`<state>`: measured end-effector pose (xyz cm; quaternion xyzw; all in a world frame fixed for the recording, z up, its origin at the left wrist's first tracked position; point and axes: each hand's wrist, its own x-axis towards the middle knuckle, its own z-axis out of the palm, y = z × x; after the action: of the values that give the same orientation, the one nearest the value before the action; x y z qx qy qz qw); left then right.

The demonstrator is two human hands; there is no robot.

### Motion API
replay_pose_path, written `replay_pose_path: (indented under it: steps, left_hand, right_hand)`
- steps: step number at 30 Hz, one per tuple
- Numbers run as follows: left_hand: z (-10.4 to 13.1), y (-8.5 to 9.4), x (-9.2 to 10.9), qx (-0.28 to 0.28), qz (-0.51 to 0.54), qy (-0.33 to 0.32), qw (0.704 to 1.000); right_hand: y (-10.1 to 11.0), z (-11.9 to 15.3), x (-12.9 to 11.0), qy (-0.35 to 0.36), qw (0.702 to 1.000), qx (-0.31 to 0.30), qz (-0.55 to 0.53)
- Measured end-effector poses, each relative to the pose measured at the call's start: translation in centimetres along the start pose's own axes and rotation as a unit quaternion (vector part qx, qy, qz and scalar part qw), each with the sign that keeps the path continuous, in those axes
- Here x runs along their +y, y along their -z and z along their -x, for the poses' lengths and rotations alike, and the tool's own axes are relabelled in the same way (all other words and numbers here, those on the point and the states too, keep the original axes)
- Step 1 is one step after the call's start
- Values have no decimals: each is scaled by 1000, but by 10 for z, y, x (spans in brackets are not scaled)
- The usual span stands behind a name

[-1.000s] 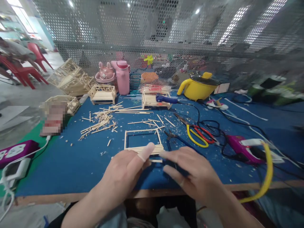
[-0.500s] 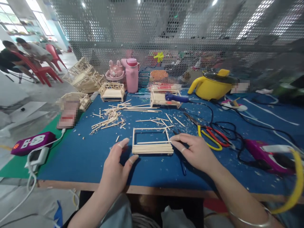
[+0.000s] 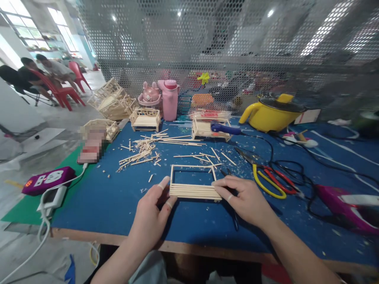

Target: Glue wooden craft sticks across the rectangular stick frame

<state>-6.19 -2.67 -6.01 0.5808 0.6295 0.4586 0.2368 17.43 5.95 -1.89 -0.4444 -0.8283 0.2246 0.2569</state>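
Note:
A small rectangular frame of pale wooden sticks (image 3: 194, 191) lies in front of me, its near side covered by several sticks set side by side. My left hand (image 3: 154, 207) is closed round its left end, index finger above and thumb at the near corner. At the opposite end, my right hand (image 3: 247, 199) has its thumb and fingers pressed together on the ends of the sticks. White bands wrap some fingertips on both hands. Dark-tipped pliers or tweezers (image 3: 236, 221) lie partly hidden under my right hand.
Loose sticks (image 3: 142, 152) are scattered beyond the frame. Behind stand little stick-built beds (image 3: 145, 118), a blue glue gun (image 3: 226, 128), a pink bottle (image 3: 170, 102) and a yellow pot (image 3: 271, 114). Yellow-and-red-handled pliers (image 3: 268, 185) and cables lie right; a phone (image 3: 91, 148) is left.
The uppermost stick, earlier lying apart from the row, now sits against the others. My left hand has closed in on the frame's left end. The whole view has shifted slightly.

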Motion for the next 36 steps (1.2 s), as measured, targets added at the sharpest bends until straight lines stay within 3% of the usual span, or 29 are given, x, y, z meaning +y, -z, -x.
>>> replay_pose_path:
  steps: [4,7,11,13,15,20,24,32,36]
  left_hand:
    - [-1,2,0,-16,-67,-36,997]
    - [0,3,5,1,-160,-77,984]
    - [1,-11,21,7,-330,-218,919]
    - [-1,-25,28,-14,-376,-285,882]
    - [-4,-39,32,-29,-395,-314,863]
    - [-10,-53,29,-45,-407,-313,857]
    - [-10,-51,27,-43,-413,-316,853]
    - [-9,-53,27,-38,-402,-314,859]
    - [-9,-52,26,-32,-387,-307,869]
  right_hand:
    - [0,-1,0,-3,1000,-12,4]
    - [1,-1,-1,-5,1000,-15,15]
    - [1,-1,-5,2,1000,-15,15]
    - [1,-3,-8,6,1000,-17,20]
    - [0,-4,-11,3,1000,-18,25]
    - [7,2,-4,-41,998,-12,-39]
    - [11,20,5,-107,988,72,-85]
    - [-21,41,-4,-31,999,44,-8]
    - [-23,39,-2,-23,998,62,20]
